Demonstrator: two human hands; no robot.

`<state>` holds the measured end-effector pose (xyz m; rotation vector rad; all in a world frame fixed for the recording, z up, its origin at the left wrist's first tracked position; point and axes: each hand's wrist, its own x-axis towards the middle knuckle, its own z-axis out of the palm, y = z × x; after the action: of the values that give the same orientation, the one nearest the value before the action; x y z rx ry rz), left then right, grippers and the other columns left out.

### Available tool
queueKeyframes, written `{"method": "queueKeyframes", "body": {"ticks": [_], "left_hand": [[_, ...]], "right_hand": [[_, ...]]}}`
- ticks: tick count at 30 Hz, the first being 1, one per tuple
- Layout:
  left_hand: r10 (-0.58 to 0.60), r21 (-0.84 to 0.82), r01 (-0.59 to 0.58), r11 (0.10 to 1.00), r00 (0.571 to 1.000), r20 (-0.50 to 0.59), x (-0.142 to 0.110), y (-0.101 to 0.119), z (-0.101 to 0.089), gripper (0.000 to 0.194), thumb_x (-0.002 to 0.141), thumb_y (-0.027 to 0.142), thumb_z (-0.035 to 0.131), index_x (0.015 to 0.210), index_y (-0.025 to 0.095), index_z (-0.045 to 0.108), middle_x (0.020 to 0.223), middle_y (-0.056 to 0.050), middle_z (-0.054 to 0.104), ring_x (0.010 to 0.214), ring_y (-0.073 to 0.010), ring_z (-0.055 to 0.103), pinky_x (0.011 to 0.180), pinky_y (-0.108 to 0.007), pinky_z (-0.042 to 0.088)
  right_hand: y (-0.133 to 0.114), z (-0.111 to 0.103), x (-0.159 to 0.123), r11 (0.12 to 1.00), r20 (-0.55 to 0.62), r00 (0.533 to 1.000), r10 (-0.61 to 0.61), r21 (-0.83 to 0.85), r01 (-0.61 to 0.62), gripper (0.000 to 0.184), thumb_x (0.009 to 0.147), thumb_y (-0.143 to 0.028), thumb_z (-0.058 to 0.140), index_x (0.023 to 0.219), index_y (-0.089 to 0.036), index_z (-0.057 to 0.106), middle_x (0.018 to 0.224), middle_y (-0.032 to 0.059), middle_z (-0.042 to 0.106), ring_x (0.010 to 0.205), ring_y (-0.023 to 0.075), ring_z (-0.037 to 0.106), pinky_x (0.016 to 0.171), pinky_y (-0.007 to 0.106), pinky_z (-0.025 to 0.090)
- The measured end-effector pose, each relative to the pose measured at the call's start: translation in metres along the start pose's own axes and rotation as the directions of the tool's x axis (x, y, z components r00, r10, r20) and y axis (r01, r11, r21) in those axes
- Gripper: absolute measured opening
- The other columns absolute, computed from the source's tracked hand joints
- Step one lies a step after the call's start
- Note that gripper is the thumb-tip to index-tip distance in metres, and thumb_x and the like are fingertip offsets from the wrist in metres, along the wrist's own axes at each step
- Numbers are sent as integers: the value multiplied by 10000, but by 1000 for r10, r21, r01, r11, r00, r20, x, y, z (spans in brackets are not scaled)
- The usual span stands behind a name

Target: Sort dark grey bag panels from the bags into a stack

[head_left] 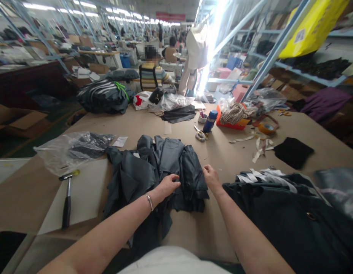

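A dark grey garment point(159, 167) lies crumpled in the middle of the brown table point(153, 125). My left hand point(169, 184), with a bracelet on its wrist, rests on the garment's near part, fingers curled and pinching the fabric. My right hand point(211, 177) grips the garment's right edge with bent fingers. Both forearms reach in from the bottom of the view.
A hammer point(67, 198) lies at the left on a pale board, beside a clear plastic bag point(67, 150). A pile of dark garments point(281, 205) is at the right. Further back are a blue bottle point(210, 120), an orange tray point(233, 122) and a black cloth point(293, 151). A person in a striped top point(150, 76) sits beyond the table.
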<state>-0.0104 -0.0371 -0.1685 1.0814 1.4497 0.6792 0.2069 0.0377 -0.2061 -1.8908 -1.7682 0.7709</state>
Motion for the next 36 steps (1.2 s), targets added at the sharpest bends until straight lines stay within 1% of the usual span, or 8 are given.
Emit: {"method": "queueKeyframes", "body": {"ticks": [6, 10, 17, 21, 27, 31, 32, 36], "left_hand": [[-15, 40, 15, 999, 1000, -2, -3, 8, 10, 416, 743, 167, 590, 1150, 78, 598, 1205, -136, 605, 1100, -226, 561, 964, -299, 404], [-14, 47, 15, 999, 1000, -4, -4, 6, 10, 425, 753, 188, 573, 1161, 71, 583, 1125, -129, 632, 994, -208, 587, 851, -280, 438], [-44, -29, 44, 999, 999, 2, -13, 12, 5, 381, 734, 208, 593, 1098, 92, 600, 1092, -122, 628, 947, -203, 569, 760, -276, 431], [-73, -122, 77, 990, 997, 33, -21, 22, 12, 350, 814, 345, 558, 1095, 136, 570, 1109, -103, 593, 974, -194, 536, 729, -261, 431], [-113, -458, 106, 882, 993, 12, -28, 21, 18, 499, 872, 563, 446, 1219, 203, 458, 1233, -114, 511, 892, -150, 550, 770, -274, 468], [-168, -447, 131, 885, 985, -44, -36, 14, 14, 589, 868, 538, 481, 1345, 222, 345, 1296, -131, 483, 1010, -177, 542, 839, -294, 455], [-169, -422, 131, 897, 984, -53, -39, 13, 13, 605, 866, 512, 502, 1365, 223, 320, 1306, -129, 479, 1048, -182, 529, 855, -297, 447], [-128, -321, 108, 941, 991, -43, -49, 13, 14, 544, 850, 413, 556, 1324, 210, 383, 1305, -114, 488, 1151, -199, 485, 876, -307, 424]], "right_hand": [[19, 29, 0, 971, -79, 969, 233, 78, -227, 701, 725, -403, 571, 1289, -14, 418, 1250, 318, 487, 1157, 379, 488, 926, 511, 395], [31, 29, -1, 968, -20, 983, 182, 182, -175, 450, 792, -427, 464, 1057, -91, 604, 933, 156, 675, 876, 276, 618, 762, 377, 487], [-2, -56, -7, 974, -133, 987, -94, 195, 119, 486, 833, -556, 366, 828, -145, 624, 735, 76, 628, 700, 209, 556, 701, 323, 457], [-46, -104, -20, 932, -176, 929, -325, 110, 347, 318, 845, -443, 438, 743, -181, 586, 985, 106, 618, 891, 216, 562, 859, 326, 430], [-79, -67, -91, 713, 283, 801, -527, -366, 598, 181, 786, -252, 545, 906, -154, 639, 1125, 154, 596, 1037, 305, 530, 861, 427, 440], [-51, -25, -140, 773, 613, 642, -462, -77, 630, 204, 788, -294, 568, 941, -185, 648, 873, 69, 671, 803, 226, 605, 733, 328, 459], [-39, -21, -143, 835, 609, 660, -439, 6, 551, 168, 820, -286, 530, 888, -195, 654, 804, 37, 668, 750, 190, 606, 716, 289, 454], [18, -19, -107, 997, 269, 960, -80, 42, 71, 251, 883, -247, 413, 963, -173, 639, 979, 58, 658, 925, 170, 603, 846, 249, 437]]}}
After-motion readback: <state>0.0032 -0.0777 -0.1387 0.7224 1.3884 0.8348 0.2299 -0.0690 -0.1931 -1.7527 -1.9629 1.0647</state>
